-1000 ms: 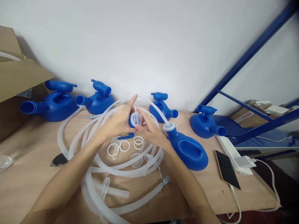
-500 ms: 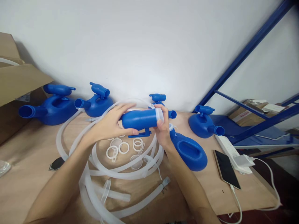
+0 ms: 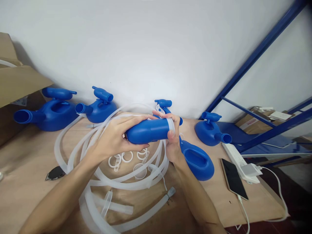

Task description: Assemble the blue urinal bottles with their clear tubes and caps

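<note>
Now clasping a blue container [image 3: 148,131] from both ends, lifted clear of the worktop [image 3: 204,204] and tipped only a touch, right end slightly higher. Wrapped around the rounded left end with the left grip [image 3: 114,136], fingers over the upper far side, thumb stretched along the underside, so spread about as far as the container's thickness. Over at the other end, cupping a translucent white band [image 3: 171,126] with the right grip [image 3: 174,139], thumb planted on the near face of it, fingers curled over the top and behind; hard to make out the fingertips on the far side. Leaving the blue middle in plain sight between the two grips, then. Straight below, spotting loops of pale tubing [image 3: 122,183] coiled across the worktop, with white rings [image 3: 127,157] lying inside the coil. Just beside the right wrist, seeing a blue jug [image 3: 198,162] lying on the worktop, partly hidden by the arm. Farther back along the wall, counting more blue jugs [image 3: 101,110], one mostly blocked by the right grip. Off to the right, well apart from both grips, noting a phone [image 3: 234,178] next to a white power strip [image 3: 236,157].
</note>
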A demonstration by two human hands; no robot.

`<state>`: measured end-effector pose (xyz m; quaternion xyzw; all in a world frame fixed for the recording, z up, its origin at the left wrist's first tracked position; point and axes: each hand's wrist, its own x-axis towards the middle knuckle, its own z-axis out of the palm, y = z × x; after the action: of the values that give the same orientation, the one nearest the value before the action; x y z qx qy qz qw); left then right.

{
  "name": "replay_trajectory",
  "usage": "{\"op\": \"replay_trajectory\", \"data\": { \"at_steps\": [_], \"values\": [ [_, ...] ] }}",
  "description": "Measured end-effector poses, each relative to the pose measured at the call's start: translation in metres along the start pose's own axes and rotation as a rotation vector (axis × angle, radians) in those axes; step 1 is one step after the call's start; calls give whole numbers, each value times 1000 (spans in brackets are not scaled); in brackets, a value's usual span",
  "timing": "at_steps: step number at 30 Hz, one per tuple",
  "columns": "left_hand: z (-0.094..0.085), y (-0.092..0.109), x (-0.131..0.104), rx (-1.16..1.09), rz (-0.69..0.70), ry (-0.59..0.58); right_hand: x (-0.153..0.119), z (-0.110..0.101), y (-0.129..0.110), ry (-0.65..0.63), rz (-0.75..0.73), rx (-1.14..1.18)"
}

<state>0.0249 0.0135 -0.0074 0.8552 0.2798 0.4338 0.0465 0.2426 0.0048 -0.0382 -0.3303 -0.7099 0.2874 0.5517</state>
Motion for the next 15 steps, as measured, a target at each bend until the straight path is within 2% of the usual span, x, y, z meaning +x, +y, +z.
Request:
{"op": "replay_trajectory", "data": {
  "at_steps": [4, 7, 10, 12, 15],
  "values": [
    [4, 1, -7, 216, 135, 67, 0, -2, 2, 24, 106, -67],
    [5, -1, -9, 354, 108, 40, 3, -6, -1, 10, 128, -65],
    [2, -10, -9, 364, 71, 15, 5, -13, -6, -41, 153, -100],
    [-2, -17, -7, 339, 62, -15, 6, -17, -6, -83, 160, -214],
    [-10, -20, -4, 218, 22, -91, 7, -19, -2, -72, 21, -333]
  ]
}}
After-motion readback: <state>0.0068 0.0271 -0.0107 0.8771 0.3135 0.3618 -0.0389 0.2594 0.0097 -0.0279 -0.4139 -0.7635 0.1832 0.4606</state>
